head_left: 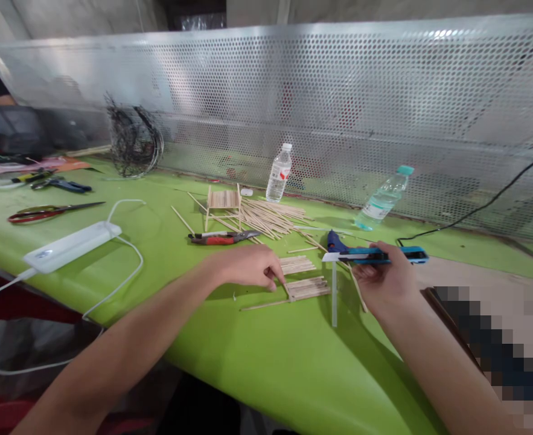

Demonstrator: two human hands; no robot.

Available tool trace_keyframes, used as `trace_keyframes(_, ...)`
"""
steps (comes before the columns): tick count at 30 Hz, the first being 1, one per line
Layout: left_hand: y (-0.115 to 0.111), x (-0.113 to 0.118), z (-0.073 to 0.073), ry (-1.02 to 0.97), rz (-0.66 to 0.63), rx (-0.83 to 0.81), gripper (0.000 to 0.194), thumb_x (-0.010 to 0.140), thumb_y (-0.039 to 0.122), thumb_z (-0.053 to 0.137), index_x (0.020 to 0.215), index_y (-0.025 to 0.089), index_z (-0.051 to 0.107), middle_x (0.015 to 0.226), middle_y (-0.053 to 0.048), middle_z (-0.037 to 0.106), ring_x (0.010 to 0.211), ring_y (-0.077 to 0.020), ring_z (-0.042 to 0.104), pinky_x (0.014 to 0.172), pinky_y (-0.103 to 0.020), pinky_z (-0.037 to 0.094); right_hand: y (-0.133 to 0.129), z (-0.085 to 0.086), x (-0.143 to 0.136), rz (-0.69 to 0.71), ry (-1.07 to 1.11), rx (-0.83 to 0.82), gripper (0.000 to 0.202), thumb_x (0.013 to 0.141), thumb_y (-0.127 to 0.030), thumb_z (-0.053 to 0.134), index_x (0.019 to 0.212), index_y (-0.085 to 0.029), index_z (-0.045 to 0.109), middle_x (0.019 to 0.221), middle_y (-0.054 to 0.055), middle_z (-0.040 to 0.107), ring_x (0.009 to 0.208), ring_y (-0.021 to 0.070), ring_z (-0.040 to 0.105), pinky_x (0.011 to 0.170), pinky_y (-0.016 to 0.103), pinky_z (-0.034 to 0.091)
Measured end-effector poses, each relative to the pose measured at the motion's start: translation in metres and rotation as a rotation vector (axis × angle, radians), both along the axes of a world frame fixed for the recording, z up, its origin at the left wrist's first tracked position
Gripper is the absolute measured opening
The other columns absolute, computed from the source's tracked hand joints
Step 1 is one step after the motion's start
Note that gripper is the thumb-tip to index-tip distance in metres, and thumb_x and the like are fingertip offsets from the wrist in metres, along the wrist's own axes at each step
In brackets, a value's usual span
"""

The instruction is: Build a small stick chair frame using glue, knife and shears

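Note:
My left hand (258, 266) is closed, with its fingertips at a short wooden stick at the left end of a small stick panel (309, 289) on the green table. A longer stick (264, 307) juts out to the left from that panel. My right hand (386, 278) grips a blue utility knife (366, 255), its blade pointing left above the table. Just beyond the knife lies a dark blue glue gun (336, 241), partly hidden. Below the blade is a translucent glue stick (334, 296). A second bundle of sticks (297, 264) lies behind the panel.
Behind my hands are loose sticks (273, 217), a small stick-built frame (223, 200) and red-handled pliers (223, 238). Two water bottles (279, 173) (384, 200) stand near the perforated metal screen (338, 109). Leftward are scissors (53, 211), a white power strip (71, 248) and coiled wire (133, 142).

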State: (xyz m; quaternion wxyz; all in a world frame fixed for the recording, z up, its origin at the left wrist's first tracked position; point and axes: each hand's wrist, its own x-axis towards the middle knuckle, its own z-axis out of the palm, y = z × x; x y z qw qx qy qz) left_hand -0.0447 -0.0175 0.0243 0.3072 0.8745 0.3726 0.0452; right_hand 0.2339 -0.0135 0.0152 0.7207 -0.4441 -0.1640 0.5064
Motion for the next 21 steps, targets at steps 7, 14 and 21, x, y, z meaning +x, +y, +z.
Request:
trace_keyframes(7,-0.001,0.005,-0.003,-0.035,-0.021,0.055,0.022,0.087,0.034,0.074,0.105,0.031,0.085,0.088,-0.001,0.074,0.072,-0.0153,0.059,0.064,-0.028,0.038,0.003,-0.004,0.004,0.006,-0.011,0.009,0.016,0.084,-0.016,0.064,0.072,-0.021,0.055,0.053,-0.007,0.05,0.037,0.0056,0.032,0.032,0.018,0.03)
trace_keyframes(14,-0.002,0.007,-0.005,-0.077,-0.024,0.116,0.015,0.087,0.029,0.073,0.097,0.029,0.084,0.089,-0.001,0.075,0.078,-0.0172,0.064,0.07,-0.029,0.043,0.003,-0.006,0.002,0.049,-0.044,-0.008,0.016,0.086,-0.018,0.063,0.071,-0.022,0.058,0.052,-0.005,0.05,0.036,0.0064,0.033,0.031,0.019,0.033)
trace_keyframes(21,0.005,0.014,-0.02,-0.105,0.105,0.234,0.038,0.098,0.037,0.06,0.132,0.022,0.07,0.14,-0.014,0.063,0.129,-0.0319,0.056,0.11,-0.045,0.043,0.002,-0.009,-0.005,0.14,-0.09,-0.007,0.019,0.079,-0.016,0.074,0.07,-0.022,0.059,0.057,-0.003,0.057,0.042,0.0075,0.043,0.033,0.018,0.04)
